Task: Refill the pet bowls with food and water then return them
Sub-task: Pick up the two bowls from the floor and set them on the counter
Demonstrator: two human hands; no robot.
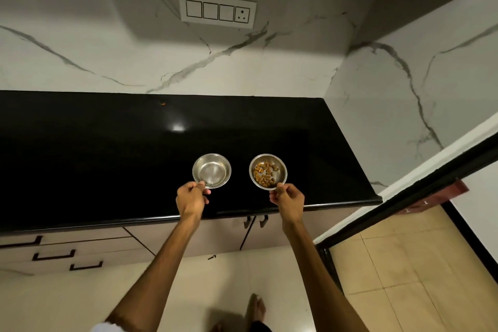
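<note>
Two small steel bowls sit side by side over the black countertop (107, 164). The left bowl (212, 170) looks shiny inside; whether it holds water I cannot tell. The right bowl (269, 168) holds brown kibble. My left hand (192, 198) pinches the near rim of the left bowl. My right hand (288, 201) pinches the near rim of the right bowl. Whether the bowls rest on the counter or are lifted slightly I cannot tell.
A marble wall with a switch panel (217, 10) rises behind the counter. Drawers (54, 253) and cabinet doors (254, 221) lie below the counter edge. A dark door frame (404, 205) and tan floor tiles lie to the right. My foot (257, 307) stands on the pale floor.
</note>
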